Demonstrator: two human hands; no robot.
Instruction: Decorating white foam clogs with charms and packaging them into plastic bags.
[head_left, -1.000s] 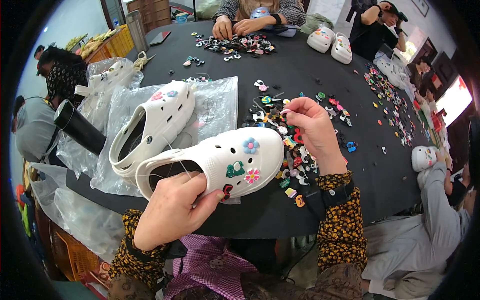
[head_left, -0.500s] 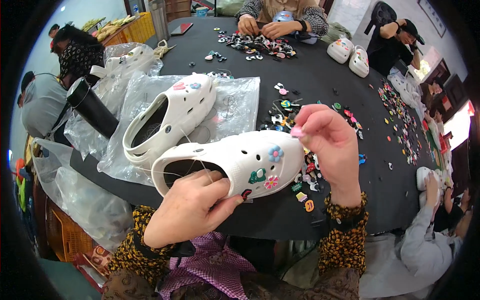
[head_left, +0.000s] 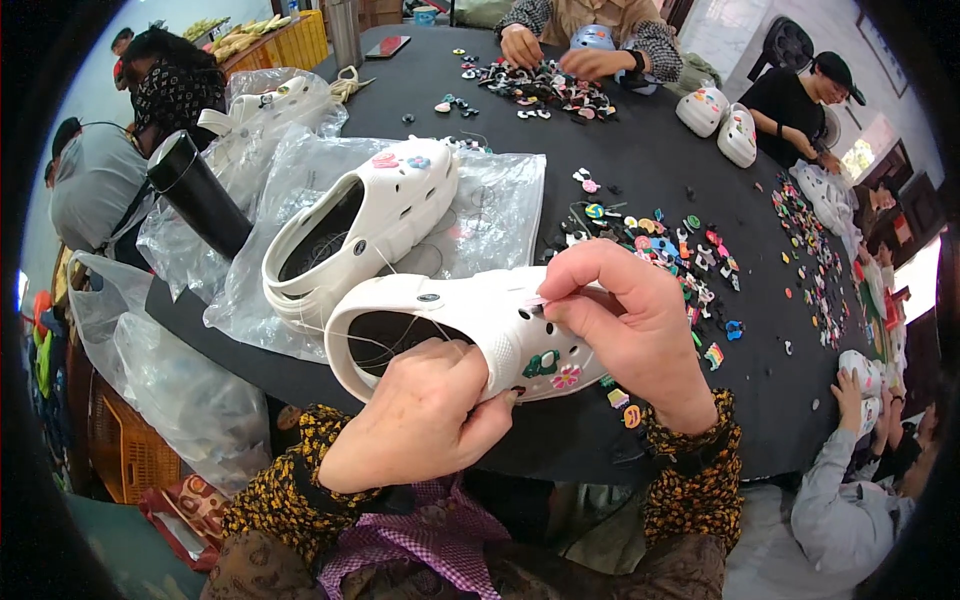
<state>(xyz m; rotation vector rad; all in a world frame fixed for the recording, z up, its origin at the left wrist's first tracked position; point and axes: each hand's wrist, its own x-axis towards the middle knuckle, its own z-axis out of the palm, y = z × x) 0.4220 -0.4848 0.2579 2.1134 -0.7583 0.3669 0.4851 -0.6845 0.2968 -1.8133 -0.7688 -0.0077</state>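
A white clog (head_left: 470,290) lies across in front of me, its toe to the right. My left hand (head_left: 415,415) grips its near side, with the fingers reaching into the foot opening. My right hand (head_left: 625,330) pinches a small pink charm (head_left: 530,300), mostly hidden by its fingertips, against the holes on the clog's upper. A green charm (head_left: 541,363) and a pink flower charm (head_left: 566,376) sit on the upper, nearer me. Thin pale threads run from the clog's opening. Behind it a second white clog (head_left: 400,205) with charms rests on clear plastic.
Loose charms (head_left: 690,245) lie on the black table (head_left: 640,160) beyond my right hand. A black cylinder (head_left: 200,195) and bagged clogs (head_left: 275,100) stand left. Across the table a person's hands (head_left: 560,55) sort a charm pile. More white clogs (head_left: 737,135) are at back right.
My right hand has come left and down with the pink charm, from beyond the toe to the holes on the upper. It now covers the blue flower charm. The whole view has shifted slightly.
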